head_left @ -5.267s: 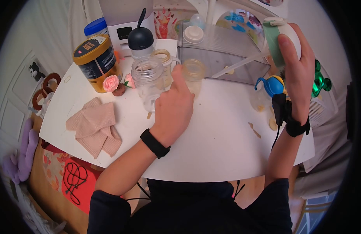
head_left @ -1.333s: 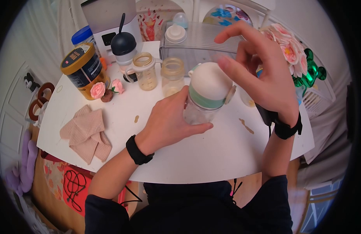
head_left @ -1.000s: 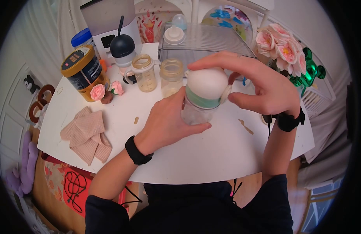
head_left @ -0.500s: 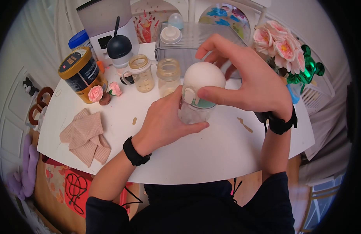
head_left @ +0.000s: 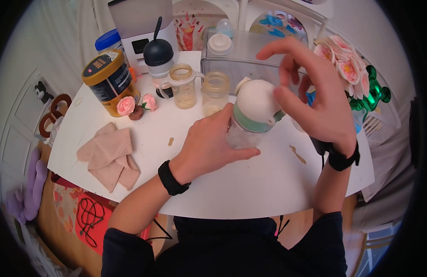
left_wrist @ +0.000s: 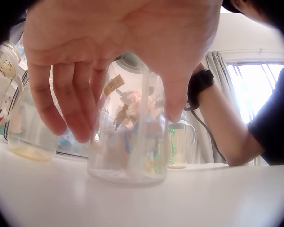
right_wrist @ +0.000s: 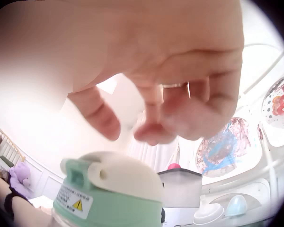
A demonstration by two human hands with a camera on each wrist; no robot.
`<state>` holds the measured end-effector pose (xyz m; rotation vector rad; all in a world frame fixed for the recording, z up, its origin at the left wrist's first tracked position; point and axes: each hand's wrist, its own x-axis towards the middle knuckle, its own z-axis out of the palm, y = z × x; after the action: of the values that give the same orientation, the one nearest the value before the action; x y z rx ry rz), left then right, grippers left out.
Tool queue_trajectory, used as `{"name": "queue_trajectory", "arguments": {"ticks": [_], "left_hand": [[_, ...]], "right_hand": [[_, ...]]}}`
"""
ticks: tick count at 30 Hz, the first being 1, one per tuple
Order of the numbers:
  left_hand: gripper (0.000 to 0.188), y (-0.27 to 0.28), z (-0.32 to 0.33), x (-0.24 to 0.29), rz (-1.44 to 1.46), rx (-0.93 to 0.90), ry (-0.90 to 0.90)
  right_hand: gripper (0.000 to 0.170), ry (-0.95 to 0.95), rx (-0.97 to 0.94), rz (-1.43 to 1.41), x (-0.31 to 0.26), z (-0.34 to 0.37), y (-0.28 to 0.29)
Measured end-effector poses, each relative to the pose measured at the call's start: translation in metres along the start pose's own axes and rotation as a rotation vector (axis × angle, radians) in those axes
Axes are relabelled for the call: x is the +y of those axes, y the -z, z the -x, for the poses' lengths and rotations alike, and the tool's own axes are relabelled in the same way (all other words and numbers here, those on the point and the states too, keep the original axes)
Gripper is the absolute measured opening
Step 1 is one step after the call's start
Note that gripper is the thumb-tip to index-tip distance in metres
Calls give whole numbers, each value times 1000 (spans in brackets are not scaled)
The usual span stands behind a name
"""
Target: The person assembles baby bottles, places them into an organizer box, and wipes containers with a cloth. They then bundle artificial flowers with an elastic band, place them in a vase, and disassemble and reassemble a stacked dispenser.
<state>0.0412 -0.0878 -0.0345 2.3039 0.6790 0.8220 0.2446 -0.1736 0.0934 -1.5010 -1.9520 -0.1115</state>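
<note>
right hand (head_left: 320, 99) has lifted off lid (head_left: 256, 100), grip spread, frame right; left hand (head_left: 204, 144) clasps bottle (head_left: 243, 137), best braced for turning.

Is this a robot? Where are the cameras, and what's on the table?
No robot: this is a person using bare hands. The picture from above comes from a camera on the head, looking down. The other two come from cameras worn on the wrists, one on each. The left hand holds a clear bottle with a green and white lid. The right hand hovers above the lid, not touching it. On the white table you also see a cloth, a tub, small pink flowers and a jar.
</note>
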Motion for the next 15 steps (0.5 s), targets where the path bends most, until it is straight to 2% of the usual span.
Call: {"name": "queue_trajectory", "arguments": {"ticks": [2,3,7,10,15], "left_hand": [[76,1,0,0,-4,-23,15],[76,0,0,-2,-11,-19,21],[77,1,-1,-2,-7,-16,2],[78,2,-1,0,-8,-32,13],[80,2,-1,0,-8,-33,9]], "right_hand": [[59,291,-115,-210,12,0,4],[80,257,-320,-243,18,0,11],[76,222,-440,-387,32,-3,0],[77,222,-441,-279,32,-4,1],[83,84,-326,-119,23,-7,-6]]}}
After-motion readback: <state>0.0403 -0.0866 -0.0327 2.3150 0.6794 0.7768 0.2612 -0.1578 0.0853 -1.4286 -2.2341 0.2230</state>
